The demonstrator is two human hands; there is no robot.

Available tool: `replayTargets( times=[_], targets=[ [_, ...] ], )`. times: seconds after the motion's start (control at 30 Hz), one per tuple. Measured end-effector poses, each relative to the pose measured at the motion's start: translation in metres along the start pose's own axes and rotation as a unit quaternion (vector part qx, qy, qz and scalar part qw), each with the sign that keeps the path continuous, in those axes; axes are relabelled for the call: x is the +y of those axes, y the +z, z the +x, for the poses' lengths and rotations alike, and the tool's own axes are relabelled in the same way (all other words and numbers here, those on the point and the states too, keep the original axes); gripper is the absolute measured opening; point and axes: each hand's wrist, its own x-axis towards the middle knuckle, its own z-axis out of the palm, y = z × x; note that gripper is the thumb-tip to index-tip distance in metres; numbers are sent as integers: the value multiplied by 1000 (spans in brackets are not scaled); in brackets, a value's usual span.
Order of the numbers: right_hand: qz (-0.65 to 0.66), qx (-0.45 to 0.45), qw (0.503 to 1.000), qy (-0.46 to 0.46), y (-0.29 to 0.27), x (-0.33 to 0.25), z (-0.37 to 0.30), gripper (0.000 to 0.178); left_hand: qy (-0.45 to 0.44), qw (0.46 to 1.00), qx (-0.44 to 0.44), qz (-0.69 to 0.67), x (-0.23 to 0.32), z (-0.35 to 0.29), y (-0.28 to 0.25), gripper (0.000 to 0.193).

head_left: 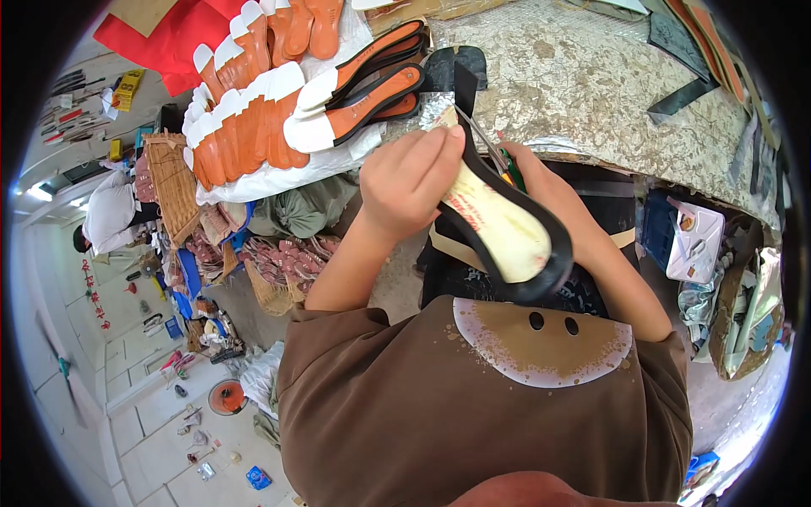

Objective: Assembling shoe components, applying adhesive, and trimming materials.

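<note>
My left hand (412, 179) grips a shoe insole (507, 235) near its narrow upper end, fingers wrapped over the edge. Its cream face, with faint red print, is turned up, and a wider black border runs around it. From its top end a black strip (465, 87) sticks up. My right hand (545, 184) is closed on a pair of scissors (481, 137) with green and yellow on the handles; the insole partly hides the fingers. The metal blades lie along the insole's right edge, close to the black border. Whether they touch it I cannot tell.
Orange-and-white insoles (245, 118) stand in rows on white plastic at the left. Black-edged finished-looking insoles (372, 106) are piled beside my left hand. Dark scraps (680, 51) lie on the worn bench (557, 76). A white box (695, 245) sits at the right.
</note>
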Motion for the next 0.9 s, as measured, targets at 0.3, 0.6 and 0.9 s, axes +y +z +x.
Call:
replayTargets(
  times=[0.3, 0.6, 0.9],
  targets=[
    [22, -4, 999, 27, 5, 17, -6, 72, 50, 997, -21, 53, 9, 0, 6, 35],
    [67, -27, 997, 3, -16, 23, -13, 66, 19, 995, -15, -101, -2, 5, 4, 30],
    [169, 6, 982, 82, -87, 34, -34, 73, -337, 807, 108, -473, -10, -11, -5, 28]
  ],
)
